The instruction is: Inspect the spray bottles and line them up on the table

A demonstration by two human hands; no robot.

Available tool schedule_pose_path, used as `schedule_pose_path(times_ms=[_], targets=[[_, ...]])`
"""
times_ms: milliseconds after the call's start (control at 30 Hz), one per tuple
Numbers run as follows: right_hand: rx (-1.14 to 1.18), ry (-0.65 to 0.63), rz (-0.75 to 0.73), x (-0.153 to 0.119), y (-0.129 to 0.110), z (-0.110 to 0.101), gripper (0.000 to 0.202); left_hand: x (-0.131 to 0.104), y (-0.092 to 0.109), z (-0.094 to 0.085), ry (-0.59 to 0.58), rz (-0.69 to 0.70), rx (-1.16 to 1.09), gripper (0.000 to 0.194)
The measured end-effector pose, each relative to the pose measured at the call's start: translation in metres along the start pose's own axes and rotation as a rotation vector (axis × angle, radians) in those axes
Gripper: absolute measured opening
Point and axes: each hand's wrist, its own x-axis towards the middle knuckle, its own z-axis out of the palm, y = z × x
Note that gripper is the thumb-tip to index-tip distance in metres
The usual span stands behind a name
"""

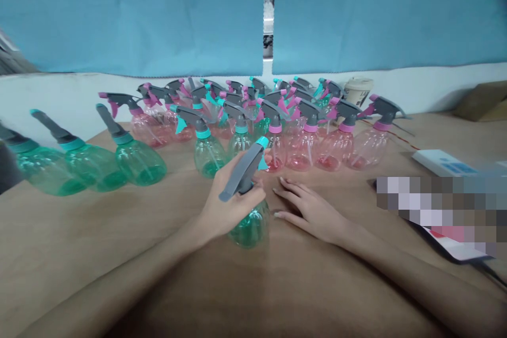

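Head view shows the left hand (pixel 229 206) wrapped around the neck of a green spray bottle (pixel 249 224), fingers pressed close under the grey trigger head (pixel 242 171). This bottle stands on the wooden table (pixel 119 253), in front of the person and a little apart from the others, leaning slightly to the left. The grip at the neck seems to steady it, since the round body is wide and the top is heavy.

Just beside it, the right hand (pixel 312 211) lies flat on the table, palm down, fingers stretched and slightly spread, holding nothing. Its fingertips are near the bottle but I cannot tell if they touch it.

Behind, many spray bottles stand close together: a pink group (pixel 340 142) at the right and centre, and three green bottles (pixel 99 161) in a row at the left. A paper cup (pixel 357 90) stands behind the pink ones. A white flat box (pixel 443 162) lies at the right side of the table.
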Motion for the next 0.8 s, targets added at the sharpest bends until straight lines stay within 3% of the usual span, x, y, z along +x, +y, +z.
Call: schedule_pose_path(times_ms=[233, 800], targets=[[-0.022, -0.037, 0.010, 0.0010, -0.0016, -0.0022, 0.067, 0.0013, 0.0004, 0.0003, -0.013, -0.001, -0.069, 0.022], [0.005, 0.008, -0.001, 0.0003, -0.0017, -0.0014, 0.062, 0.0002, 0.0021, -0.0018, -0.019, -0.005, -0.026, 0.018]])
